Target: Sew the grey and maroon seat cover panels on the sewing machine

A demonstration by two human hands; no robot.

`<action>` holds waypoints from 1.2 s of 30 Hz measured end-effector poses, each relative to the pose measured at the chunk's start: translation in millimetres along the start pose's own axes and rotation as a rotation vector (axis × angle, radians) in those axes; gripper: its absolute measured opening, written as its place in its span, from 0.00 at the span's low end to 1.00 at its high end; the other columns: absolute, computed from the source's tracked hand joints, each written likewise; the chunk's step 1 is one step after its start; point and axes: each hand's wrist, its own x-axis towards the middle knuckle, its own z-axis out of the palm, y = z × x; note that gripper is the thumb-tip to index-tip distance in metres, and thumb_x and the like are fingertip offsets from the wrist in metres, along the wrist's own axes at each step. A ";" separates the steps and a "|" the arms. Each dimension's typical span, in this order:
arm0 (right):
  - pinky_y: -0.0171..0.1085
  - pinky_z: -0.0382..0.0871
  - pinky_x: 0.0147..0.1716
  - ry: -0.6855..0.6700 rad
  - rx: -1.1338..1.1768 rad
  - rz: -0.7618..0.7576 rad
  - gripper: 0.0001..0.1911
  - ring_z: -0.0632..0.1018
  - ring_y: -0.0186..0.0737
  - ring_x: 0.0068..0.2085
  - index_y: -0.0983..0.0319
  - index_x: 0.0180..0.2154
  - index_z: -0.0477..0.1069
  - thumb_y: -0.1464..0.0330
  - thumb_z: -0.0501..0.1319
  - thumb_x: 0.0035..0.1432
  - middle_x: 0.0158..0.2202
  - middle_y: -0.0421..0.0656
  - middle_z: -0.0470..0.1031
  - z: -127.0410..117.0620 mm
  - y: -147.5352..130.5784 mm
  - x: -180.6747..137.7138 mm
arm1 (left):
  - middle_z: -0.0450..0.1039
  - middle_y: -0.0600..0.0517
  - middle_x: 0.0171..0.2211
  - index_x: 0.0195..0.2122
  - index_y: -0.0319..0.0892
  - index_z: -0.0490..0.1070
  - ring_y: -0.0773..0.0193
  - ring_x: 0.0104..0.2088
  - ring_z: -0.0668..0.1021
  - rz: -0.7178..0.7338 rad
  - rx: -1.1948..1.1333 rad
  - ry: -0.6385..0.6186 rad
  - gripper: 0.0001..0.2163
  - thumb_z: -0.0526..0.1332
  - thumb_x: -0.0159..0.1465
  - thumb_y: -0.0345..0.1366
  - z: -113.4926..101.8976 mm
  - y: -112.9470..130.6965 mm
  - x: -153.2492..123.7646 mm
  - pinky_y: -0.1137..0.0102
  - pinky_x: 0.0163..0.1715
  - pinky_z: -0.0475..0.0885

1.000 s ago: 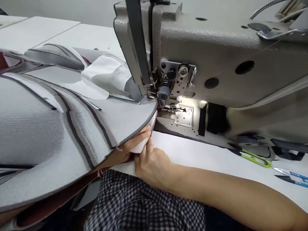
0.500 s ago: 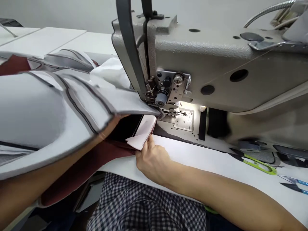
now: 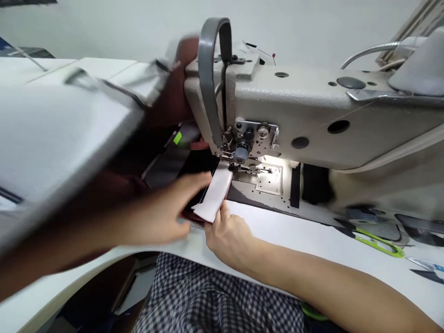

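My right hand (image 3: 229, 238) pinches the near edge of a white-backed fabric strip (image 3: 218, 188), with maroon cloth showing along its border. The strip's far end reaches the needle area of the sewing machine (image 3: 270, 104). Just left of it my left hand (image 3: 164, 215) is blurred, its fingers stretched out and thumb apart, near black fabric (image 3: 194, 166). Over the left forearm rises a large padded grey-white panel (image 3: 58, 134), smeared by motion. Maroon fabric (image 3: 169, 99) of the same bundle stands up beside the machine head.
Green-handled thread snips (image 3: 379, 243) and a blue-handled pair (image 3: 428, 265) lie on the white table (image 3: 294, 231) to the right. The curved front edge of the table runs above my checked garment (image 3: 222, 300). A pale wall is behind.
My left hand has come out from beneath the padded panel, which has lifted and swung left, uncovering black and maroon fabric. The right hand keeps its pinch on the strip.
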 end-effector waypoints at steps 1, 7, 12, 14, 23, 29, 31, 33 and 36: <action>0.41 0.74 0.14 0.035 -0.017 0.007 0.09 0.82 0.71 0.44 0.75 0.35 0.77 0.79 0.58 0.56 0.43 0.74 0.77 1.4 -1.7 -0.9 | 0.58 0.44 0.68 0.68 0.42 0.54 0.53 0.66 0.65 0.001 0.005 -0.011 0.34 0.55 0.60 0.22 2.8 3.5 -3.4 0.55 0.65 0.66; 0.40 0.73 0.17 0.093 -0.042 0.018 0.10 0.83 0.65 0.42 0.74 0.32 0.75 0.79 0.55 0.60 0.38 0.72 0.79 3.0 -8.0 -7.0 | 0.66 0.46 0.63 0.63 0.39 0.61 0.58 0.64 0.68 0.066 -0.017 0.156 0.26 0.51 0.64 0.21 48.0 13.9 -16.2 0.61 0.66 0.65; 0.40 0.73 0.26 0.257 0.047 0.081 0.13 0.82 0.53 0.36 0.68 0.27 0.73 0.79 0.53 0.60 0.31 0.58 0.80 1.3 -3.2 -12.6 | 0.68 0.47 0.62 0.64 0.38 0.62 0.61 0.60 0.71 0.133 0.011 0.150 0.25 0.51 0.65 0.21 54.2 12.0 -11.3 0.66 0.63 0.66; 0.40 0.74 0.30 0.271 0.095 0.096 0.13 0.81 0.50 0.37 0.67 0.26 0.72 0.78 0.53 0.61 0.30 0.55 0.79 0.2 -2.1 -15.0 | 0.71 0.49 0.59 0.61 0.39 0.65 0.64 0.57 0.73 0.113 -0.008 0.147 0.23 0.49 0.66 0.21 49.3 11.3 -8.2 0.68 0.62 0.67; 0.37 0.61 0.16 0.032 0.188 0.129 0.10 0.71 0.38 0.20 0.64 0.30 0.68 0.78 0.51 0.60 0.27 0.47 0.75 -3.4 -2.8 -22.3 | 0.70 0.49 0.42 0.51 0.40 0.74 0.59 0.42 0.77 -0.111 0.032 0.026 0.21 0.51 0.59 0.23 35.7 28.1 8.8 0.66 0.48 0.74; 0.36 0.61 0.16 -0.020 0.180 0.052 0.12 0.72 0.39 0.20 0.65 0.30 0.68 0.79 0.49 0.61 0.25 0.48 0.75 -5.9 4.1 -17.8 | 0.72 0.47 0.49 0.56 0.41 0.71 0.61 0.42 0.78 -0.129 0.077 0.088 0.20 0.50 0.66 0.27 44.1 31.9 7.3 0.67 0.50 0.75; 0.36 0.61 0.16 0.013 0.157 0.042 0.13 0.72 0.39 0.20 0.66 0.29 0.69 0.80 0.49 0.60 0.26 0.50 0.76 -7.4 5.5 -17.1 | 0.75 0.49 0.47 0.54 0.42 0.73 0.62 0.44 0.78 -0.091 0.061 0.105 0.19 0.47 0.69 0.28 43.2 31.1 8.3 0.70 0.49 0.74; 0.36 0.62 0.16 0.037 0.125 0.043 0.13 0.74 0.40 0.21 0.68 0.32 0.71 0.80 0.49 0.59 0.31 0.55 0.79 -8.2 5.8 -17.6 | 0.76 0.51 0.48 0.53 0.42 0.74 0.63 0.45 0.78 -0.045 0.055 0.088 0.19 0.45 0.71 0.28 42.2 26.7 7.9 0.72 0.48 0.74; 0.36 0.63 0.17 0.010 0.095 0.030 0.14 0.76 0.41 0.24 0.71 0.37 0.73 0.80 0.49 0.61 0.38 0.60 0.80 -8.4 4.5 -19.6 | 0.77 0.52 0.47 0.56 0.41 0.72 0.65 0.45 0.78 0.002 0.051 0.031 0.19 0.45 0.72 0.29 46.4 16.6 3.3 0.73 0.47 0.73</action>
